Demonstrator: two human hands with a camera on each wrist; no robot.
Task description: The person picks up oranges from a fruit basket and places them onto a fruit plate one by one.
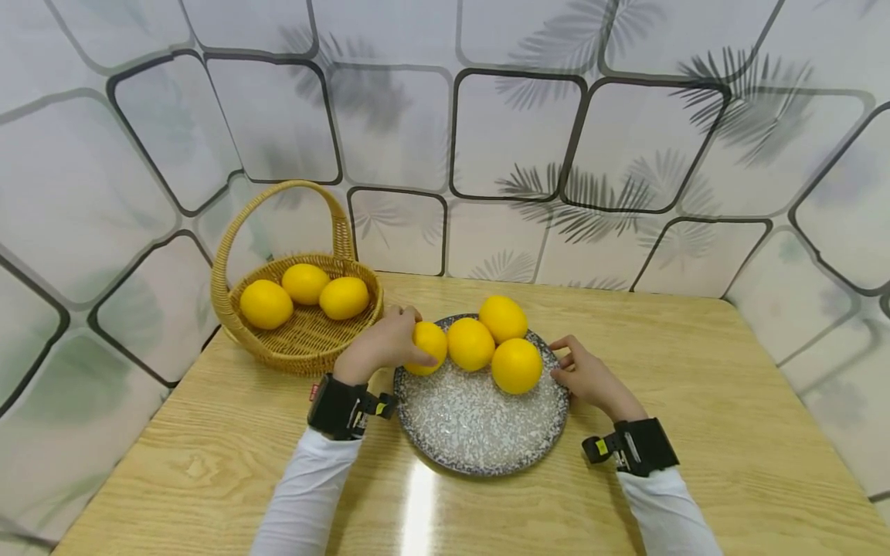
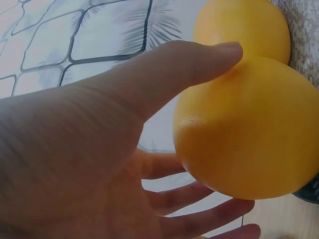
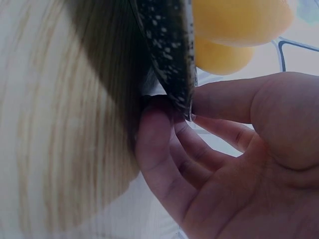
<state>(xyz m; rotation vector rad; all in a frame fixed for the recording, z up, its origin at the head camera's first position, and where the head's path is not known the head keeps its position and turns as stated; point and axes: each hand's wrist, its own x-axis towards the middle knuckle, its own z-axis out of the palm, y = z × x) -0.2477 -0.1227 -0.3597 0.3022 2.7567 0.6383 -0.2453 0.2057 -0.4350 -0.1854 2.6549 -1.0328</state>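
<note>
My left hand (image 1: 385, 347) holds a smooth yellow citrus-like fruit (image 2: 249, 134) at the plate's left edge, thumb on one side and fingers around the other. Whether this fruit touches the plate is hidden. Three more of these fruits, among them a round yellow fruit (image 1: 517, 366), sit close together on the back part of a speckled grey plate (image 1: 480, 428) with a dark rim. At the plate's right edge, my right hand (image 1: 591, 377) pinches the rim; in the right wrist view, the thumb lies above the plate's edge (image 3: 169, 55) and the fingers curl beneath it.
A wicker basket (image 1: 306, 361) with a tall arched handle stands left of the plate, three yellow fruits inside. Both stand on a wooden table (image 1: 667, 347). Patterned fabric (image 1: 514, 139) rises behind the table and along both sides.
</note>
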